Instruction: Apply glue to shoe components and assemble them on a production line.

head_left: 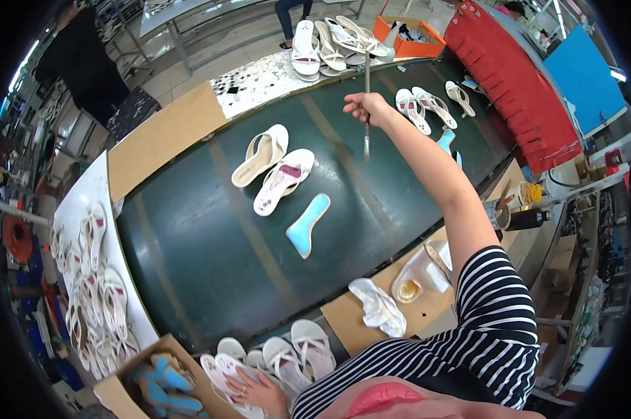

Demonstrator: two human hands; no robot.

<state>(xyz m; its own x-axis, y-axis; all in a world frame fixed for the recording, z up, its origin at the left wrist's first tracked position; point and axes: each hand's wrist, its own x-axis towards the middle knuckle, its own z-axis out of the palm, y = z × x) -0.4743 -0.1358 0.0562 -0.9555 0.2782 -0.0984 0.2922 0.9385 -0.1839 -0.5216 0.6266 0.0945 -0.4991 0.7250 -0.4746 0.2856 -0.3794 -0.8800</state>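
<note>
My right hand (368,109) reaches out over the green conveyor belt (190,230), closed around the handle of a thin brush (367,140) whose bristles point down. My left hand (261,394), with a ring on it, rests its spread fingers on a white sandal (221,380) at the lower edge; other white sandals (312,342) stand beside it. In the middle of the belt lies a pair of white thong sandals (285,180), one with a reddish patch on its footbed. Just nearer is a light-blue insole (308,225). More white sandals (427,106) lie at the belt's far right, by another blue insole (446,141).
A cardboard box (179,349) holds blue insoles at lower left, near many sandals (95,300) on a white side table. A white cloth (378,307) and a glue-stained container (410,288) sit on cardboard. Beyond are an orange box (408,47) and a red-covered machine (504,84).
</note>
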